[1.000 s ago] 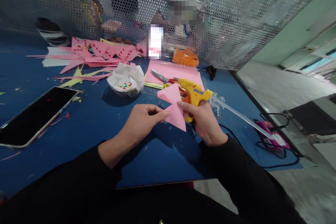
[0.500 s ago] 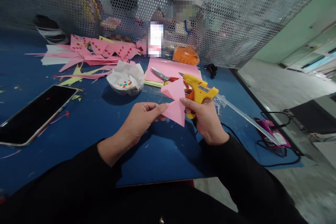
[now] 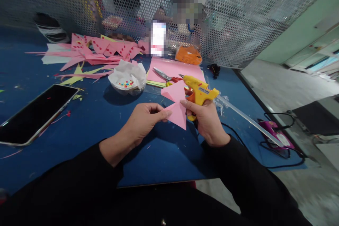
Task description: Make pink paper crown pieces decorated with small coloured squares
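Observation:
Between my hands is a folded pink paper piece [image 3: 178, 116], shaped like a bow with a notch on its left side. My left hand [image 3: 143, 122] pinches its lower left edge between thumb and fingers. My right hand [image 3: 208, 120] is wrapped round a yellow hot glue gun [image 3: 202, 91], its nozzle pointing up and left; a long clear glue stick [image 3: 246, 117] sticks out of its back. The right thumb also presses the paper's right edge. Behind the paper lie red-handled scissors [image 3: 162, 73] on a stack of pink sheets [image 3: 180, 69].
A paper-lined bowl [image 3: 127, 77] holds small coloured bits. Pink cut-outs with red dots [image 3: 106, 47] and scraps lie at the back left. A black phone [image 3: 39, 113] rests on the left, an orange packet [image 3: 188, 55] at the back, a purple power strip [image 3: 275, 134] with cords on the right.
The left thumb has shifted slightly down and right along the paper's edge, and the paper has tilted a little. My right hand still holds the glue gun.

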Demonstrator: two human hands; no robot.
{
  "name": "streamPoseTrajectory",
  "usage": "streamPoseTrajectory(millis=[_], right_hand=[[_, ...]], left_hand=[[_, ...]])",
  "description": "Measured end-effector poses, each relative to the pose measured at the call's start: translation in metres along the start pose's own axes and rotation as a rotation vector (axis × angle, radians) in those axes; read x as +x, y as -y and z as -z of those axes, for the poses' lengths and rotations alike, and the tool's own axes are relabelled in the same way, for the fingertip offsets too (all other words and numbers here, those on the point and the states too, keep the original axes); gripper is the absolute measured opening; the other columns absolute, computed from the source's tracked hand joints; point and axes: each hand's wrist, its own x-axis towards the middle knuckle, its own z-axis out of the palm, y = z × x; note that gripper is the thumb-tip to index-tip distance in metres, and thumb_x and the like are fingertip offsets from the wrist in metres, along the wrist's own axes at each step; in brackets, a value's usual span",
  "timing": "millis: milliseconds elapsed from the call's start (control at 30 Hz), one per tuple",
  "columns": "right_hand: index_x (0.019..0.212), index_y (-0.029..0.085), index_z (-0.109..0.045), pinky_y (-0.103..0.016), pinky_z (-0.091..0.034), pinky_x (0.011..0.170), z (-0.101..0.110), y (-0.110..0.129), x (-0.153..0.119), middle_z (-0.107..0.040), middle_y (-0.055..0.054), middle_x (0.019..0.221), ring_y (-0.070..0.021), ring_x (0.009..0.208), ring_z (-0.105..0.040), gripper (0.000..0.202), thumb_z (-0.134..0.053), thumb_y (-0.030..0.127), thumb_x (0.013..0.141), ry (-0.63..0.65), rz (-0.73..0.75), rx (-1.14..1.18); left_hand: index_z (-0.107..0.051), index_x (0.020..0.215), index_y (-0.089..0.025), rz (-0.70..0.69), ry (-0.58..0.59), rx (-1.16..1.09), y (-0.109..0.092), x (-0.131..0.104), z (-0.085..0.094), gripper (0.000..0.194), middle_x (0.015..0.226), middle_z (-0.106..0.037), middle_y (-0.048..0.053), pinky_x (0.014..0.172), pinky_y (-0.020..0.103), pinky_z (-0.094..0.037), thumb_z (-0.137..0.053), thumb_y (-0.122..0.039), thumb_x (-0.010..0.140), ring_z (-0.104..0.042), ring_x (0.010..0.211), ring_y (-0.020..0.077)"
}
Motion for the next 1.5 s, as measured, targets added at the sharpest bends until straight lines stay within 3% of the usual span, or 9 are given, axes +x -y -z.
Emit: streamPoseTrajectory(millis=[233, 400, 567, 667, 867, 1033, 1300, 1500], right_hand=[[0.081, 0.021, -0.064, -0.025, -0.038, 0.047, 0.0, 0.003, 0.0, -0.054, 0.008, 0.054, -0.008, 0.045, -0.045, 0.027, -0.083, 0.028, 0.062, -0.004, -0.001, 0.008], [0.083, 0.02, -0.065, -0.025, -0.042, 0.047, -0.003, 0.0, -0.004, -0.058, 0.008, 0.06, -0.0075, 0.046, -0.049, 0.028, -0.083, 0.027, 0.062, 0.036, -0.017, 0.022], [0.078, 0.019, -0.064, -0.023, -0.04, 0.044, -0.006, -0.002, -0.009, -0.055, 0.008, 0.059, -0.0057, 0.045, -0.045, 0.027, -0.084, 0.028, 0.062, 0.071, -0.049, 0.017], [0.084, 0.019, -0.066, -0.022, -0.039, 0.044, -0.006, -0.003, -0.01, -0.056, 0.008, 0.062, -0.0053, 0.045, -0.045, 0.03, -0.084, 0.027, 0.063, 0.087, -0.059, 0.028], [0.071, 0.019, -0.061, -0.022, -0.039, 0.044, -0.007, -0.006, -0.009, -0.054, 0.008, 0.055, -0.006, 0.045, -0.045, 0.027, -0.084, 0.028, 0.062, 0.072, -0.049, 0.01], [0.084, 0.019, -0.065, -0.022, -0.04, 0.045, -0.005, -0.003, -0.005, -0.057, 0.008, 0.059, -0.006, 0.045, -0.046, 0.03, -0.084, 0.025, 0.061, 0.021, -0.028, 0.049], [0.085, 0.018, -0.065, -0.022, -0.039, 0.044, -0.006, -0.006, -0.001, -0.057, 0.009, 0.059, -0.005, 0.043, -0.046, 0.031, -0.083, 0.026, 0.06, 0.026, -0.019, 0.046], [0.079, 0.019, -0.064, -0.021, -0.037, 0.042, -0.003, -0.005, 0.003, -0.055, 0.009, 0.053, -0.0056, 0.042, -0.046, 0.03, -0.085, 0.025, 0.058, -0.047, -0.009, 0.075]], left_hand=[[-0.076, 0.067, -0.02, 0.082, 0.052, -0.004, 0.001, 0.002, 0.001, 0.045, 0.068, -0.073, 0.006, 0.067, 0.03, -0.045, -0.071, -0.063, 0.077, -0.065, 0.07, 0.0189], [-0.076, 0.068, -0.02, -0.013, -0.022, 0.034, 0.0, 0.002, -0.001, 0.028, 0.068, -0.069, 0.0, 0.064, 0.027, -0.042, -0.083, -0.047, 0.069, -0.055, 0.064, 0.0141], [-0.077, 0.072, -0.019, 0.012, -0.043, -0.059, 0.001, 0.0, -0.002, 0.017, 0.074, -0.073, 0.001, 0.07, 0.028, -0.046, -0.084, -0.034, 0.068, -0.058, 0.068, 0.0143], [-0.076, 0.067, -0.018, 0.01, -0.039, -0.078, 0.001, -0.001, -0.002, 0.014, 0.069, -0.071, 0.0, 0.069, 0.027, -0.046, -0.084, -0.03, 0.066, -0.057, 0.065, 0.0129], [-0.075, 0.062, -0.018, -0.004, -0.071, -0.07, 0.0, 0.0, -0.003, 0.019, 0.066, -0.07, 0.001, 0.065, 0.027, -0.044, -0.084, -0.034, 0.064, -0.053, 0.062, 0.0126], [-0.076, 0.064, -0.017, 0.047, -0.06, -0.121, 0.001, 0.001, -0.004, 0.027, 0.067, -0.07, 0.001, 0.062, 0.026, -0.041, -0.087, -0.042, 0.061, -0.052, 0.062, 0.0124], [-0.074, 0.059, -0.018, 0.019, -0.064, -0.087, 0.002, 0.001, -0.003, 0.02, 0.062, -0.067, 0.001, 0.063, 0.028, -0.04, -0.081, -0.036, 0.065, -0.05, 0.061, 0.012], [-0.076, 0.062, -0.019, 0.027, -0.083, -0.098, 0.005, 0.003, -0.002, 0.021, 0.062, -0.067, 0.001, 0.064, 0.028, -0.038, -0.081, -0.04, 0.065, -0.051, 0.061, 0.0121]])
